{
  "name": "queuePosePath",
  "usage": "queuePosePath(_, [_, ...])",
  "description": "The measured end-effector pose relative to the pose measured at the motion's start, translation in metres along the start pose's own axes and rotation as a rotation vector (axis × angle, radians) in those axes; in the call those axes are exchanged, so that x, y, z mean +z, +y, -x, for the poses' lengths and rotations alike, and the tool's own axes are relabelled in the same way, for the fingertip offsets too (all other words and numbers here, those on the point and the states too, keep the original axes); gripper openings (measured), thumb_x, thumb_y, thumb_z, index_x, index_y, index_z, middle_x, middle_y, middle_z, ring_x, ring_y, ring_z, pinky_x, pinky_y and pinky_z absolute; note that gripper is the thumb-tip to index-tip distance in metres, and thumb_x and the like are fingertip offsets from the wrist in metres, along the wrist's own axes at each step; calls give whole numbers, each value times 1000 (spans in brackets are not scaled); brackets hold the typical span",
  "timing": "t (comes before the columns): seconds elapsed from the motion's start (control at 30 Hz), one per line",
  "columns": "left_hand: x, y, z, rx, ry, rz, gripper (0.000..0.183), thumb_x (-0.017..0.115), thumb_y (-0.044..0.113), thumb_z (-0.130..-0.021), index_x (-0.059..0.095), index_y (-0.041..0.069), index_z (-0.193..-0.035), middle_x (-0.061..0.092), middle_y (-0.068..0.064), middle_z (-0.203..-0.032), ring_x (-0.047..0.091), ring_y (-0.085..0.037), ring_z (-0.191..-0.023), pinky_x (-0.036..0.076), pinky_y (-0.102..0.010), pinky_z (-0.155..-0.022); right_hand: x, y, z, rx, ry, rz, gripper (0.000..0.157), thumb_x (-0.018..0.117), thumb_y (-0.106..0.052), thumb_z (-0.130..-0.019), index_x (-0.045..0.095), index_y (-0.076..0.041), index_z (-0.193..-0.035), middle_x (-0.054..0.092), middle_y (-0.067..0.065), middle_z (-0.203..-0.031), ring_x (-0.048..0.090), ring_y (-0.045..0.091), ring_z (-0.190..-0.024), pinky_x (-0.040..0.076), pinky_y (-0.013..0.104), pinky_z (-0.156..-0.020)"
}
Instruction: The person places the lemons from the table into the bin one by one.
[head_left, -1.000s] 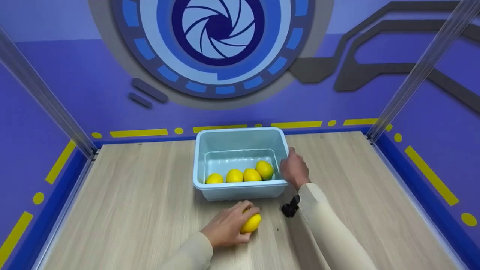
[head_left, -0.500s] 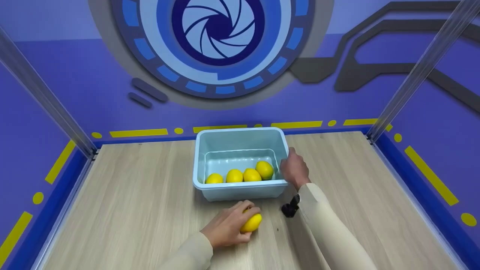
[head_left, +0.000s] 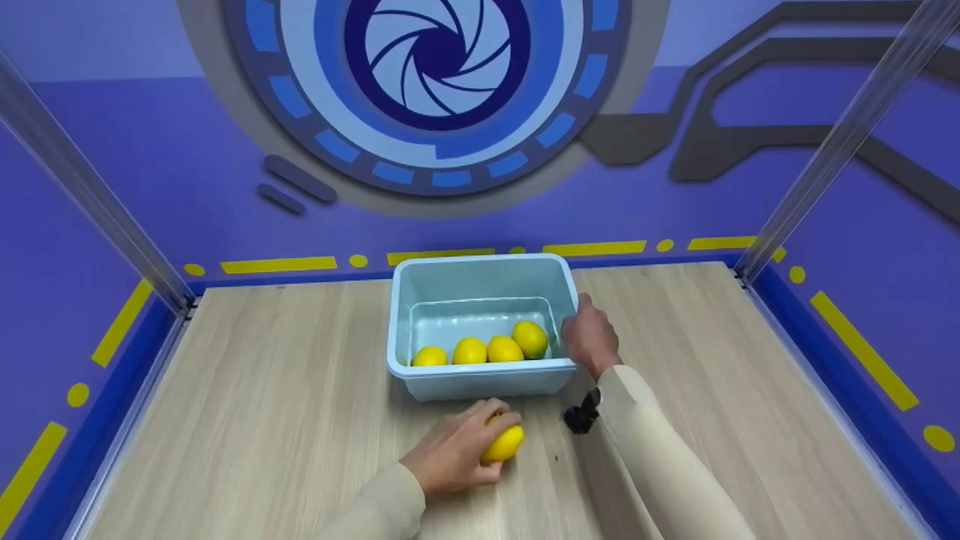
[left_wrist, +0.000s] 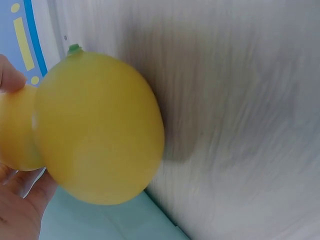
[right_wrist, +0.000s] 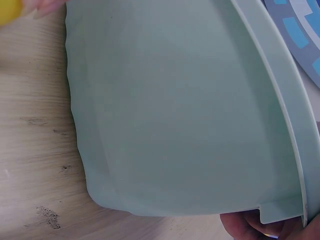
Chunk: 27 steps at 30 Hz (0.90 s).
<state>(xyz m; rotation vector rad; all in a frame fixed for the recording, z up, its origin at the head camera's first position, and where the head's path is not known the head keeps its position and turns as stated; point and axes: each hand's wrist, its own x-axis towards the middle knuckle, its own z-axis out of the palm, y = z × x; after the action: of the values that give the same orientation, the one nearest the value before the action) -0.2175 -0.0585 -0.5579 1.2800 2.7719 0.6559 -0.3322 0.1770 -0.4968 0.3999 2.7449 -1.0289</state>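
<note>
A pale blue-green plastic bin point(head_left: 487, 382) stands on the table, with several yellow lemons point(head_left: 470, 351) along its near side. In front of it, my left hand point(head_left: 457, 450) grips a lemon point(head_left: 506, 444) low over the tabletop. The left wrist view shows a second lemon point(left_wrist: 100, 130), with a green tip, close to the camera and against the gripped lemon point(left_wrist: 17, 130); from the head it is hidden under the hand. My right hand point(head_left: 590, 337) holds the bin's right rim. In the right wrist view its fingers point(right_wrist: 240, 226) curl under that rim.
The light wood tabletop point(head_left: 285, 405) is walled by purple-blue panels point(head_left: 150, 217) at the back and sides. Clear corner posts point(head_left: 832, 142) rise at both back corners. A small black device point(head_left: 581, 414) sits at the right wrist.
</note>
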Motion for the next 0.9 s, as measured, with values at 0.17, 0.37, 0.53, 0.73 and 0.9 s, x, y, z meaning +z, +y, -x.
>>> queuePosePath(0.17, [-1, 0, 0, -3, 0, 5, 58, 71, 29, -82, 48, 29, -135, 50, 6, -123, 51, -8, -100, 51, -25, -87, -1, -1, 0, -5, 6, 5, 51, 38, -16, -100, 25, -7, -149, 44, 18, -147, 47, 33, -132, 36, 51, -112])
queuePosePath(0.37, [-3, 1, -1, 1, 4, -13, 57, 70, 28, -81, 48, 28, -134, 51, 6, -123, 52, -10, -100, 51, -24, -87, -1, 0, 1, -11, 8, -4, 51, 38, -16, -101, 24, -7, -149, 44, 18, -147, 48, 34, -132, 37, 52, -111])
queuePosePath(0.53, [-4, 1, -1, 1, 9, -19, 57, 70, 28, -81, 48, 28, -133, 51, 6, -123, 52, -10, -100, 51, -24, -88, 0, -1, 1, 18, -3, -21, 52, 39, -16, -101, 22, -9, -151, 42, 15, -149, 46, 33, -134, 36, 51, -112])
queuePosePath(0.73, [-6, 2, 0, 1, 18, -31, 57, 71, 29, -81, 48, 28, -133, 51, 6, -123, 52, -10, -100, 52, -24, -87, -1, -2, 1, 37, -11, -19, 53, 40, -16, -102, 21, -10, -151, 41, 15, -150, 45, 32, -135, 35, 51, -112])
queuePosePath(0.9, [-7, 3, 0, 5, 26, -40, 56, 71, 29, -81, 49, 28, -133, 51, 6, -122, 52, -10, -99, 52, -23, -86, 0, -3, 1, 49, -13, -31, 53, 39, -16, -102, 21, -11, -151, 41, 14, -151, 45, 32, -135, 35, 51, -113])
